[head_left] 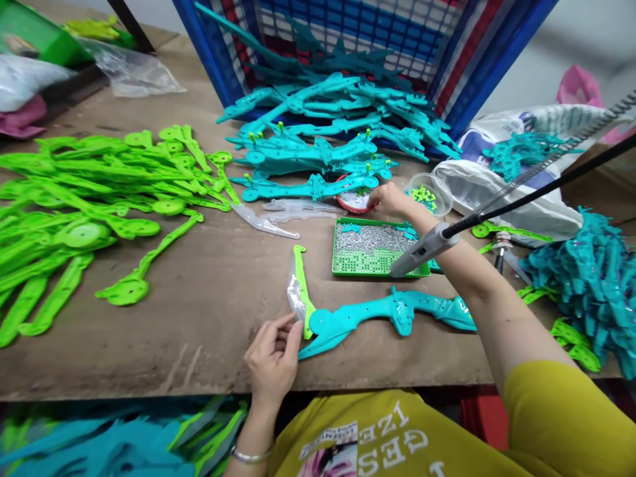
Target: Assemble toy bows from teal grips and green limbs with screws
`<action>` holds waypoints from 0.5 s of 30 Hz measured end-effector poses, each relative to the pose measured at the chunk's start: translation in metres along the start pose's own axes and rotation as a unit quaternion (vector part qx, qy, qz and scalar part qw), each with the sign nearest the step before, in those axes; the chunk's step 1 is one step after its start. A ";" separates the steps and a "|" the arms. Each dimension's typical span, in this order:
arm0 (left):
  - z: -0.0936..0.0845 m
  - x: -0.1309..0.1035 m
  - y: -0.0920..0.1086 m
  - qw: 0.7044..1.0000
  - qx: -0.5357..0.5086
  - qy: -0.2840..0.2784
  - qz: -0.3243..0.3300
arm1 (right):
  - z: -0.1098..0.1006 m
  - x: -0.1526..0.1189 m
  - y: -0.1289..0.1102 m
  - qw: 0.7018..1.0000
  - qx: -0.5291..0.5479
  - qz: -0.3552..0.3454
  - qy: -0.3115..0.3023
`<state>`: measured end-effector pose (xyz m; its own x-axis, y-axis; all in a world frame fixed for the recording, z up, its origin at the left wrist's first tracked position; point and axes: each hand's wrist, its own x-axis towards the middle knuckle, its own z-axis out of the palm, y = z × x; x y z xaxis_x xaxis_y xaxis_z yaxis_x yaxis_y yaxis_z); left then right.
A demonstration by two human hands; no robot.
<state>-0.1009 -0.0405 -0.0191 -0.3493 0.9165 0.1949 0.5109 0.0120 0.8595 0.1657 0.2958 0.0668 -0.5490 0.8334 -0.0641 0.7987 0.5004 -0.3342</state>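
Near the front edge of the table, my left hand pinches the lower end of a clear plastic blade, which lies against a green arm piece. The green piece meets the round end of a long teal piece lying flat. My right hand reaches forward to a small red-rimmed dish of small white parts; its fingertips are at the dish's right side, and what they hold is too small to see. A green tray of small metal screws sits below my right forearm, with a grey electric screwdriver above it.
Green pieces are heaped on the left. Teal parts are stacked at the back before a blue crate. A clear tub of small green parts stands behind my right wrist. More teal parts pile up at right.
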 end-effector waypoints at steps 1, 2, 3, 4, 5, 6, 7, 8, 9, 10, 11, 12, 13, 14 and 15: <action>0.000 0.000 0.001 1.000 0.000 0.002 -0.001 | -0.002 0.000 0.002 1.000 0.016 -0.001 0.004; 0.001 0.000 0.001 1.000 0.000 0.004 -0.002 | -0.004 -0.001 0.004 0.999 0.039 -0.004 0.013; 0.001 0.001 0.001 1.000 0.000 0.007 -0.001 | -0.004 -0.001 0.005 0.997 0.068 -0.005 0.025; 0.001 0.001 0.001 1.000 -0.002 0.012 0.003 | -0.003 -0.002 0.007 0.994 0.103 -0.003 0.043; 0.002 0.001 0.001 1.000 -0.004 0.016 0.010 | -0.002 -0.003 0.007 0.988 0.141 0.004 0.065; 0.002 0.002 0.000 1.000 -0.006 0.019 0.018 | 0.000 -0.006 0.007 0.979 0.182 0.014 0.092; 0.003 0.002 -0.002 0.999 -0.008 0.022 0.026 | 0.002 -0.009 0.007 0.967 0.223 0.027 0.118; 0.003 0.002 -0.004 0.999 -0.009 0.024 0.034 | 0.005 -0.013 0.006 0.953 0.264 0.041 0.140; 0.004 0.002 -0.005 0.999 -0.009 0.023 0.039 | 0.007 -0.020 0.005 0.939 0.302 0.055 0.154; 0.004 0.002 -0.007 0.999 -0.007 0.022 0.042 | 0.009 -0.028 0.005 0.925 0.335 0.069 0.162; 0.004 0.002 -0.008 0.999 -0.005 0.023 0.043 | 0.011 -0.038 0.005 0.914 0.361 0.083 0.168; 0.005 0.002 -0.008 0.999 -0.004 0.023 0.043 | 0.012 -0.051 0.005 0.904 0.377 0.095 0.176; 0.005 0.001 -0.008 0.999 -0.003 0.022 0.043 | 0.012 -0.066 0.006 0.897 0.384 0.106 0.191; 0.005 0.001 -0.007 0.999 -0.002 0.023 0.044 | 0.013 -0.083 0.007 0.893 0.381 0.114 0.210; 0.005 0.000 -0.005 0.999 -0.001 0.024 0.046 | 0.013 -0.101 0.007 0.892 0.368 0.120 0.235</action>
<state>-0.0997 -0.0386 -0.0258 -0.3387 0.8935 0.2947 0.5408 -0.0715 0.8381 0.2239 0.2118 0.0591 -0.0823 0.9885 0.1266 0.4058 0.1492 -0.9017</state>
